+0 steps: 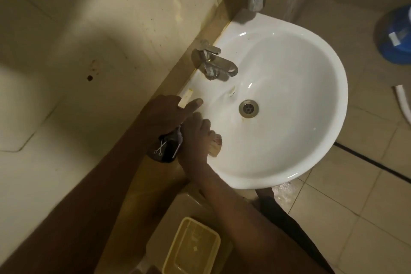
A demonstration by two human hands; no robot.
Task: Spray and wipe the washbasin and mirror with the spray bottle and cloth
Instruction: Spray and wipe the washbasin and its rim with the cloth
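Two hands crowd the washbasin (289, 162) rim; tap (216, 64), yellow tray (191, 249) nearby.

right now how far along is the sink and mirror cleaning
Early on. In hand: the left hand grips the dark spray bottle, and the right hand presses a cloth on the washbasin near its rim. Already done: nothing clearly; a brownish stain shows by the drain. Left: the rest of the basin; the mirror is out of view.
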